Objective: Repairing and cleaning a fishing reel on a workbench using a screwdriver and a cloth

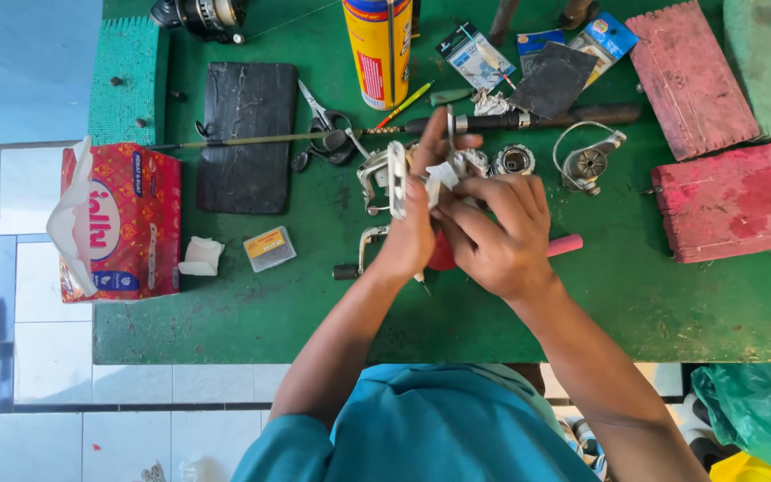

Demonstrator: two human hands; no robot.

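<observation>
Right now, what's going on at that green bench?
A person in a teal shirt holds a silver fishing reel body in the left hand and works on it with a small white piece of tissue in the right hand. Loose reel parts, a spool and a rotor with bail, lie just beyond on the green table. Scissors, a rod, a spray can and a tissue box sit around them.

Bright, even daylight fills the scene, and the colours of the green bench (225,312) come out strongly saturated. Shadows are short and soft, lying just under the hands and the small parts, and only a faint sheen shows on the yellow spray can (378,49). Focus is sharp across the middle, with mild wide-angle stretching toward the edges and corners.
</observation>
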